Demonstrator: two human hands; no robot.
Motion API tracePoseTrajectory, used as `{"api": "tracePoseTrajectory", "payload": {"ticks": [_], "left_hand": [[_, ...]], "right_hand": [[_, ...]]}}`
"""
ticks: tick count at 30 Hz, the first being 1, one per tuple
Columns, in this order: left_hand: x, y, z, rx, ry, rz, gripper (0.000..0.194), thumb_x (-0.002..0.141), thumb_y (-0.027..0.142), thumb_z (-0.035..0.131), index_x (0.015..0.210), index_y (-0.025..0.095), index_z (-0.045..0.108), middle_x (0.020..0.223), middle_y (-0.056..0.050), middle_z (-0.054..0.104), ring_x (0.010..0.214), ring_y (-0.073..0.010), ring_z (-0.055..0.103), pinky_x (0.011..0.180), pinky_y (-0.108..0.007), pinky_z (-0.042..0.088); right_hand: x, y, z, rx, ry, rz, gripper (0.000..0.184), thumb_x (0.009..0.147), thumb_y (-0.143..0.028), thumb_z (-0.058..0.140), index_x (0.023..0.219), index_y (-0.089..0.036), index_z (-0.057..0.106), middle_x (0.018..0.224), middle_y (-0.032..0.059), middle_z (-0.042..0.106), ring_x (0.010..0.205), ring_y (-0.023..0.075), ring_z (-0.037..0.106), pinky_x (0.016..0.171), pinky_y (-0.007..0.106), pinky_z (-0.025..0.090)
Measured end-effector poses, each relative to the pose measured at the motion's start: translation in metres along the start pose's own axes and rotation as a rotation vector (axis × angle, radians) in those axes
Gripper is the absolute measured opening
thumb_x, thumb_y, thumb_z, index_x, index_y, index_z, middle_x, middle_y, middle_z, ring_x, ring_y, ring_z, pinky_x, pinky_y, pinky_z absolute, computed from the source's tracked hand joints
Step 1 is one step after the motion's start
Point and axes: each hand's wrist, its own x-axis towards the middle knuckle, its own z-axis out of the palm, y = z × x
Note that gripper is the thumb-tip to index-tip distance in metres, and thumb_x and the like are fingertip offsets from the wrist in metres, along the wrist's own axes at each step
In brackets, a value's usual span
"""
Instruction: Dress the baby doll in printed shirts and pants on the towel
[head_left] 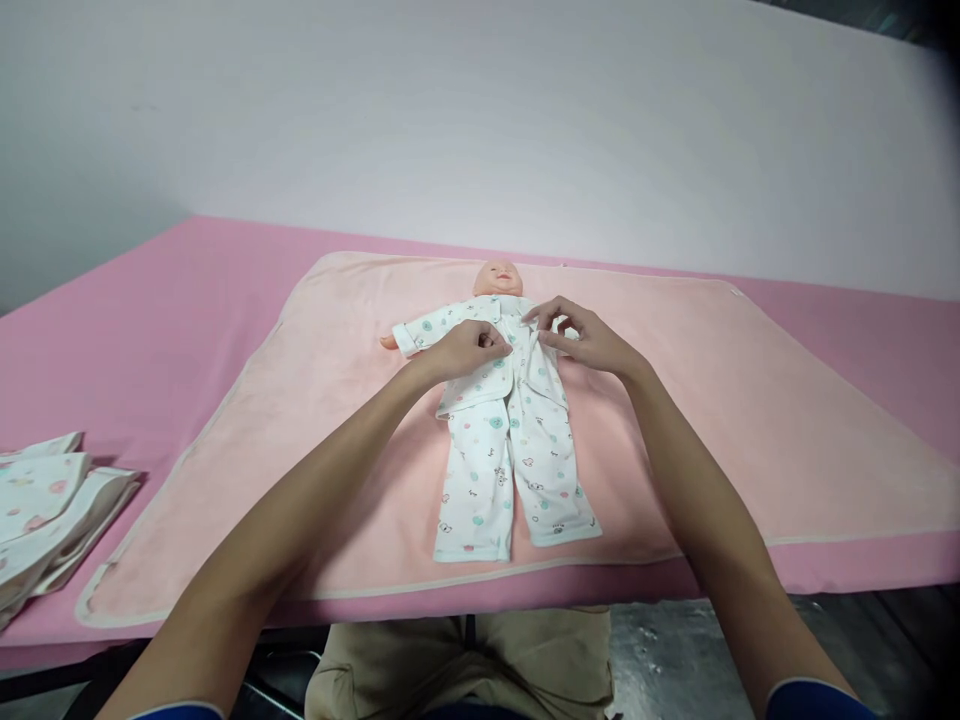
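A baby doll (498,279) lies on its back, its head away from me. It wears a white printed jacket (480,385) and matching trousers (480,490). The jacket's front edges part below the chest. My left hand (472,347) has its fingers pinched at one front edge of the jacket. On the other side, my right hand (574,335) is curled over the opposite front panel, thumb and fingertips at the cloth by the chest. One doll hand shows beyond the left sleeve; the other arm is mostly hidden behind my right hand.
Under the doll a peach blanket (322,400) with a pale border is spread over a pink-covered table (165,300). Folded printed cloths (52,510) lie at the left front edge. A pale wall (480,120) rises behind the table.
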Motion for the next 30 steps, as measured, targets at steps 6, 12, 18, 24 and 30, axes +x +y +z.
{"api": "tracePoseTrajectory", "payload": {"ticks": [6,12,18,24,30], "left_hand": [[0.003,-0.005,0.000,0.008,-0.006,0.019,0.030,0.091,0.048,0.077,0.087,0.019,0.069,0.080,0.000,0.052,0.071,-0.0137,0.045,0.066,-0.031,0.033],[-0.001,0.003,-0.002,0.030,0.010,-0.009,0.024,0.087,0.038,0.080,0.084,0.020,0.065,0.077,0.001,0.053,0.068,-0.0127,0.044,0.063,-0.030,0.032],[0.001,-0.002,-0.004,-0.034,-0.025,-0.018,0.024,0.084,0.037,0.082,0.084,0.019,0.066,0.078,0.000,0.054,0.066,-0.0121,0.044,0.062,-0.028,0.030],[0.004,-0.003,-0.009,-0.081,-0.044,-0.029,0.019,0.082,0.036,0.082,0.086,0.019,0.075,0.080,-0.001,0.058,0.067,-0.0123,0.047,0.062,-0.029,0.033],[0.003,-0.002,-0.012,-0.089,-0.036,-0.010,0.023,0.083,0.041,0.082,0.090,0.019,0.080,0.083,-0.002,0.063,0.074,-0.0142,0.054,0.067,-0.029,0.039]], "right_hand": [[0.001,0.011,0.000,0.138,0.074,0.031,0.045,0.098,-0.066,0.075,0.119,-0.028,0.063,0.124,0.0081,0.068,0.103,0.0219,0.063,0.089,0.037,0.056],[0.012,0.003,0.040,0.125,0.019,-0.034,0.032,0.101,-0.055,0.069,0.114,-0.026,0.068,0.123,0.0076,0.072,0.101,0.0219,0.064,0.094,0.039,0.054],[0.012,0.004,0.047,0.129,-0.022,0.026,0.028,0.098,-0.048,0.073,0.113,-0.025,0.071,0.120,0.0064,0.074,0.094,0.0205,0.063,0.090,0.038,0.053],[0.011,0.007,0.042,0.190,0.070,0.037,0.041,0.087,-0.049,0.085,0.113,-0.026,0.064,0.130,0.0074,0.065,0.100,0.0198,0.068,0.089,0.036,0.058],[0.008,0.001,0.041,0.202,0.096,0.185,0.041,0.077,-0.050,0.094,0.097,-0.023,0.069,0.096,0.0023,0.074,0.084,0.0181,0.067,0.078,0.034,0.058]]}}
